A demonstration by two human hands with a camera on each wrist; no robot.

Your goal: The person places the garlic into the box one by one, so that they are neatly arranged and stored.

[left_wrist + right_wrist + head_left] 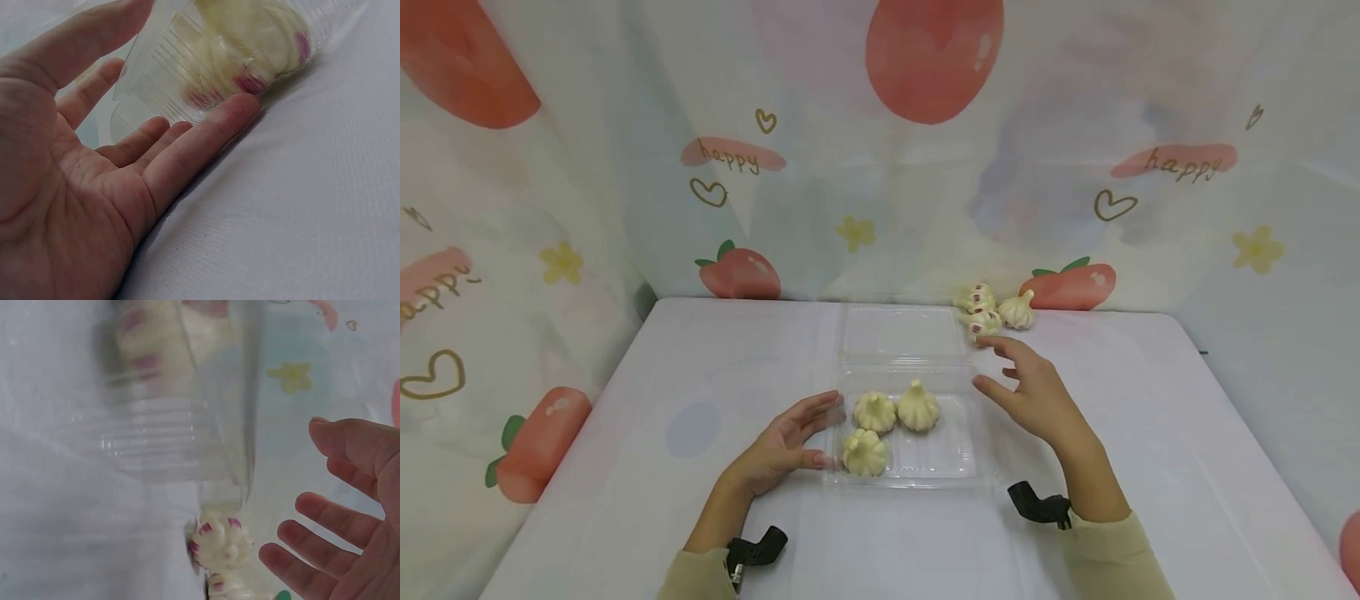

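A clear plastic hinged box (936, 454) sits at the lower centre of the head frame on a white, cloth-covered bench (700, 358), its clear lid (902, 333) laid back toward the top of the frame. Inside the box, in its left and middle part, are three cream-coloured, ridged garlic bulbs: a lower-left bulb (864, 454), an upper-left bulb (874, 412) and a middle bulb (918, 407) with a pointed tip. The left hand (782, 442) is at the box's left wall, fingers loosely curved and apart, pinching nothing; in the left wrist view its little finger lies against or just beside the plastic. The right hand (1033, 392) hangs right of the box, fingers spread and holding nothing, near a cluster of three cream garlic bulbs with purple patches (981, 323) beside the lid's upper right corner. Behind the bench hangs a pale printed backdrop (820, 75) with red balloons and "happy" lettering
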